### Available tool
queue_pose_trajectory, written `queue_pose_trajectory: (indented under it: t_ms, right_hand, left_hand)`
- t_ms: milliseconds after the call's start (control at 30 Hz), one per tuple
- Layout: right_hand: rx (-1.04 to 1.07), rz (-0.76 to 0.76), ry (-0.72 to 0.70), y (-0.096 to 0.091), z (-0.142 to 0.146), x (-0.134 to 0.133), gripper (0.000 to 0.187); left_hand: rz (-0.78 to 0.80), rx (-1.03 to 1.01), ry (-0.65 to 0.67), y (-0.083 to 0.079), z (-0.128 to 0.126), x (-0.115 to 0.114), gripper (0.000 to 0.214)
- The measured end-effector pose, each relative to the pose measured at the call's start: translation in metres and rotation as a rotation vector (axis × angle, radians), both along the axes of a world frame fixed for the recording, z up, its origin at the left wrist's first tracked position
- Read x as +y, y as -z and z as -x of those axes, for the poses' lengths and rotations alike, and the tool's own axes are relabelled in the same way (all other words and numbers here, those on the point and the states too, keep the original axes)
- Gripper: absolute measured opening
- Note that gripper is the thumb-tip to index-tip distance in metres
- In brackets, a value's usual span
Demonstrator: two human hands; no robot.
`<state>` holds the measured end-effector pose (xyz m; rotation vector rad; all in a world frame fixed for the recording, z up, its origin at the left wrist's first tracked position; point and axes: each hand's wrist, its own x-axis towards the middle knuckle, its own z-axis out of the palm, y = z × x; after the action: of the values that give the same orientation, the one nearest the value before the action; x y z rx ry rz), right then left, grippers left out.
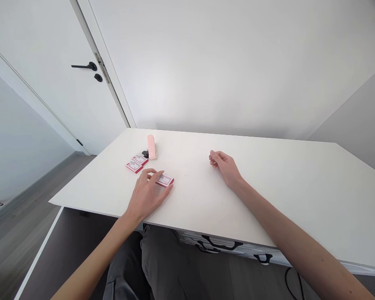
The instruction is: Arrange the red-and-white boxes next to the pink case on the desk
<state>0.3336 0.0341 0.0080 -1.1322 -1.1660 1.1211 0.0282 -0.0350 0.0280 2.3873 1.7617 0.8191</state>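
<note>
My left hand (pixel 148 192) rests low over the white tabletop, its fingers and thumb around a small flat red-and-white box (pixel 165 180). The box lies on the table, partly covered by the fingers. Two similar red-and-white boxes, a nearer one (pixel 134 166) and a farther one (pixel 140 159), lie side by side beyond this hand to the left. Behind them a pink stapler (pixel 151 147) lies next to a small black object (pixel 145 154) that I cannot identify. My right hand (pixel 224 164) is above the table's middle, fingertips pinched together; anything between them is too small to make out.
The white table (pixel 287 183) runs along a white wall. Its front edge is near my legs (pixel 162 262). Below the edge are drawers with black handles (pixel 221 243) and a black cable (pixel 287 283). A white door with a black handle (pixel 84 66) stands at the left.
</note>
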Motion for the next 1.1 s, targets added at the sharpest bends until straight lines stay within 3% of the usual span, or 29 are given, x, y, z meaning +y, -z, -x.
queue_pose_trajectory:
  t_ms: [267, 467, 600, 800, 1100]
  right_hand:
    - [-0.020, 0.000, -0.032, -0.003, 0.002, 0.000, 0.047]
    - [-0.047, -0.019, -0.135, -0.006, 0.006, -0.004, 0.048]
    - [-0.047, 0.020, -0.212, -0.011, 0.010, -0.009, 0.047]
    - [-0.124, 0.039, -0.375, -0.016, 0.014, -0.016, 0.045]
    - [-0.072, -0.003, -0.403, -0.016, 0.013, -0.018, 0.043]
  left_hand:
    - [0.029, 0.022, 0.082, 0.009, -0.040, 0.031, 0.043]
    - [0.122, -0.057, 0.135, 0.014, -0.044, 0.048, 0.041]
    - [0.164, -0.158, 0.170, 0.013, -0.038, 0.047, 0.034]
    - [0.189, -0.280, 0.161, 0.010, -0.038, 0.043, 0.053]
    - [0.049, -0.256, 0.178, 0.009, -0.037, 0.040, 0.051]
